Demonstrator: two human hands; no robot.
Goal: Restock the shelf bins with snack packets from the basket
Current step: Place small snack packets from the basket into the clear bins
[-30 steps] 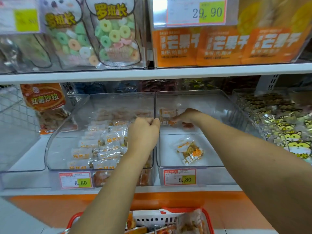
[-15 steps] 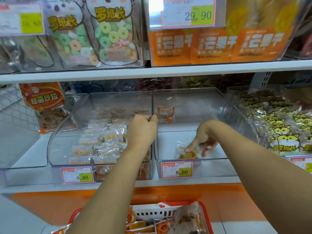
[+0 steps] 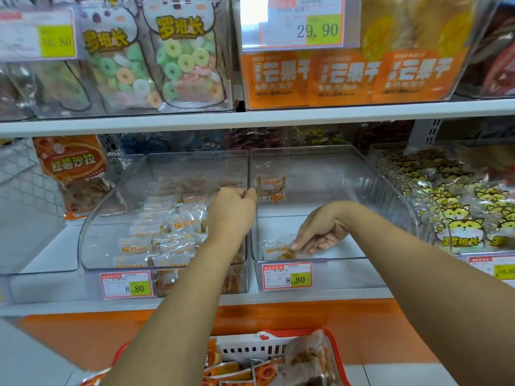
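Note:
Two clear shelf bins stand side by side. My left hand (image 3: 232, 213) grips the wall between the left bin (image 3: 92, 218) and the right bin (image 3: 390, 196). The left bin holds several small clear snack packets (image 3: 167, 232). Low in the right bin's front, my right hand (image 3: 320, 232) pinches a small clear snack packet (image 3: 276, 249) lying on the floor. Another packet (image 3: 271, 188) leans upright against that bin's back wall. The red basket (image 3: 335, 349) with more packets sits below, between my forearms.
A white shelf board (image 3: 250, 118) hangs just above the bins, carrying candy-ring bags (image 3: 181, 57) and orange mango bags (image 3: 348, 73). A bin of cat-print packets (image 3: 459, 207) stands to the right. An orange bag (image 3: 72, 168) is at the left. Price tags (image 3: 287, 275) front the bins.
My right hand came down from the upright packet at the back of the right bin to the packet at its front. My left hand stayed on the bin wall.

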